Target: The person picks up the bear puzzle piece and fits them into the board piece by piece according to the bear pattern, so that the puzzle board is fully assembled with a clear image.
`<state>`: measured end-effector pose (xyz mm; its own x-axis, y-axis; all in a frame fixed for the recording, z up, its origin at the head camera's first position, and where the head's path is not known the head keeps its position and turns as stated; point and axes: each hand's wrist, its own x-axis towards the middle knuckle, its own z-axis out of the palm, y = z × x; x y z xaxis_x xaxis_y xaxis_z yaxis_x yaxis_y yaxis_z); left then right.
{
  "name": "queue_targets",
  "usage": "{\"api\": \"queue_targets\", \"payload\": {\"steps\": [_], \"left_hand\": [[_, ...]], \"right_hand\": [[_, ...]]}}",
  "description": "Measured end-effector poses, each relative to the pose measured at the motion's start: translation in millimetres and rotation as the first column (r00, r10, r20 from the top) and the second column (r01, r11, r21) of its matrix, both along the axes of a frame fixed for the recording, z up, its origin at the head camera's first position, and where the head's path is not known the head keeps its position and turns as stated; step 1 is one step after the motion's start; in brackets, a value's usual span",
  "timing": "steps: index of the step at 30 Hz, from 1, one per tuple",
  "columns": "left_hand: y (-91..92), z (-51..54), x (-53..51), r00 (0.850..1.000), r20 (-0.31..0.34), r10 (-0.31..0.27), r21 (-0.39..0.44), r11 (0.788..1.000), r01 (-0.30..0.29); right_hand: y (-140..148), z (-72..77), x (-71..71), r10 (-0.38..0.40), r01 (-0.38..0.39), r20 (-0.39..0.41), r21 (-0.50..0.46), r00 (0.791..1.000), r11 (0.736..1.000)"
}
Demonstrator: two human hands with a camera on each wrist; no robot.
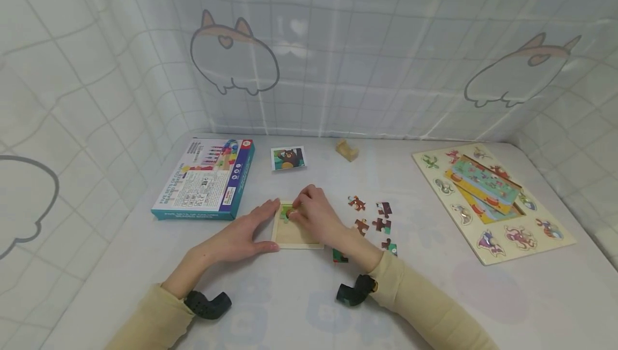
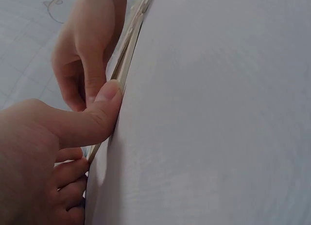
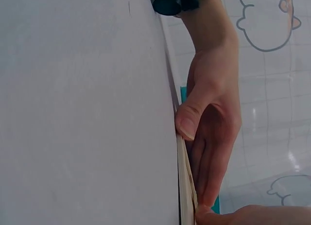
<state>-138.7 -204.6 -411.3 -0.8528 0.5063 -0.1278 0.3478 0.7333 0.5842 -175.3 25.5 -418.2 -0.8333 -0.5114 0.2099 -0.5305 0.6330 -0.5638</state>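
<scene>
A square wooden puzzle tray [image 1: 296,246] lies in front of me, with a green puzzle piece [image 1: 284,211] in its upper left corner. My left hand [image 1: 243,234] holds the tray's left side between the thumb, at the lower corner, and the fingers, at the upper one. In the left wrist view its thumb [image 2: 99,115] lies against the tray's edge. My right hand [image 1: 318,216] reaches over the tray and pinches a small brownish puzzle piece [image 1: 289,213], mostly hidden by the fingertips. Several loose puzzle pieces [image 1: 381,225] lie right of the tray, some partly behind the right forearm.
A bear picture card [image 1: 288,158] lies beyond the tray, with a small wooden block [image 1: 346,150] to its right. A flat toy box [image 1: 205,181] is at the left. At the right, an animal puzzle board [image 1: 512,237] bears colourful cards [image 1: 485,181].
</scene>
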Motion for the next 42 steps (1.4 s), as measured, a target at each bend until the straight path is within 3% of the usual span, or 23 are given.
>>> {"api": "queue_targets", "payload": {"steps": [6,18,31,38,42], "left_hand": [[3.0,1.8,0.8,1.000,-0.014,-0.007,-0.014,1.000,0.007],[4.1,0.6,1.2,0.999,-0.043,-0.029,-0.035,0.999,0.027],[4.8,0.2,3.6,0.998,-0.046,-0.051,-0.046,0.998,0.049],[5.2,0.5,2.3,0.992,-0.064,-0.106,-0.027,0.994,0.105],[5.1,0.2,2.1,0.993,-0.050,-0.109,-0.017,0.994,0.108]], "right_hand": [[-1,-5.7,0.8,0.004,-0.003,-0.066,0.007,0.998,1.000],[-2,-10.2,-2.2,-0.020,0.019,-0.118,-0.012,0.993,1.000],[-3,-11.9,-2.7,-0.059,0.058,-0.107,-0.009,0.993,0.998],[-2,-11.3,-1.9,-0.068,0.066,-0.100,-0.024,0.993,0.998],[-2,-11.6,-2.1,-0.071,0.069,-0.095,-0.023,0.993,0.997]]}}
